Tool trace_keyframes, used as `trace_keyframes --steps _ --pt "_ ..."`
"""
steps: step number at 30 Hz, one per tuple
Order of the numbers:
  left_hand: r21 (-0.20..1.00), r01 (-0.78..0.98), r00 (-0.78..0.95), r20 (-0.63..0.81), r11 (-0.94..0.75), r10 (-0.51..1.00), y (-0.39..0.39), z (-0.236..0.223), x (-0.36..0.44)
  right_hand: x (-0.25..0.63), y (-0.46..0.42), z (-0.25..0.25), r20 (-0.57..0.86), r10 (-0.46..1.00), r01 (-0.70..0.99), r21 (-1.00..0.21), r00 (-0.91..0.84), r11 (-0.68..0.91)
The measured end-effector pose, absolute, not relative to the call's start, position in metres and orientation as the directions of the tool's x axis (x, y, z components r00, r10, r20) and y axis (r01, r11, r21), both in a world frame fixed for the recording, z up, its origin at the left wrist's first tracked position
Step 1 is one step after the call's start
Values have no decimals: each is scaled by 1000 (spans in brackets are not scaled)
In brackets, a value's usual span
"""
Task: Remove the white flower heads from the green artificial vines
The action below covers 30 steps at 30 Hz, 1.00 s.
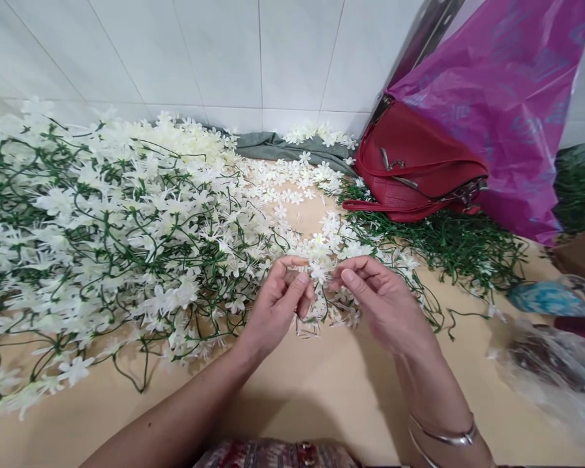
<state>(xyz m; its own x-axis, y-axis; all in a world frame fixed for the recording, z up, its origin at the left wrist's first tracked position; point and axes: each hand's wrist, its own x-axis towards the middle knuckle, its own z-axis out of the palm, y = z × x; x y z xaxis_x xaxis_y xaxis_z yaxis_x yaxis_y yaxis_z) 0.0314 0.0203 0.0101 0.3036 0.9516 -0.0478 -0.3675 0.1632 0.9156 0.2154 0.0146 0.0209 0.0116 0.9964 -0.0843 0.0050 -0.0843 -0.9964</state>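
Note:
My left hand (277,302) and my right hand (383,302) meet over the tan surface (322,390), both pinched on a small sprig of white artificial flowers (320,270) on a thin green stem. The fingers of each hand are curled and pressed together around it. To the left lies a large heap of green stems with white flowers (102,227). Loose white blossoms (292,182) are scattered behind the hands. Bare green stems (448,244) are piled to the right.
A red handbag (414,169) rests at the back right under a purple plastic bag (507,97). A grey cloth (273,146) lies along the white tiled wall (224,52). Clear plastic bags (550,364) sit at the right edge.

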Motion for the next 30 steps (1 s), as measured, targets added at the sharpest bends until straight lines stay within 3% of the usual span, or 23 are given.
trace_keyframes --steps 3,5,9,13,17,23,26,30 --pt "874 -481 193 27 71 981 21 14 29 220 28 31 94 987 336 -941 129 45" --pt "872 -489 128 103 -27 987 20 15 27 217 43 34 204 973 584 -805 112 102" --pt "943 -274 127 232 -191 964 18 16 23 205 74 29 270 963 797 -580 -8 169" --pt "969 -144 86 215 -202 973 18 13 23 201 79 33 283 959 785 -595 5 172" --pt "971 -64 51 234 -230 971 18 8 25 203 56 52 270 960 609 -774 69 173" --pt "981 -48 100 194 -190 976 15 6 27 199 24 66 154 976 444 -872 -154 208" --pt "985 -76 82 164 -157 983 16 7 28 204 20 63 147 977 440 -875 -152 200" --pt "986 -106 15 127 -125 992 18 9 28 219 15 54 163 978 597 -774 -133 211"
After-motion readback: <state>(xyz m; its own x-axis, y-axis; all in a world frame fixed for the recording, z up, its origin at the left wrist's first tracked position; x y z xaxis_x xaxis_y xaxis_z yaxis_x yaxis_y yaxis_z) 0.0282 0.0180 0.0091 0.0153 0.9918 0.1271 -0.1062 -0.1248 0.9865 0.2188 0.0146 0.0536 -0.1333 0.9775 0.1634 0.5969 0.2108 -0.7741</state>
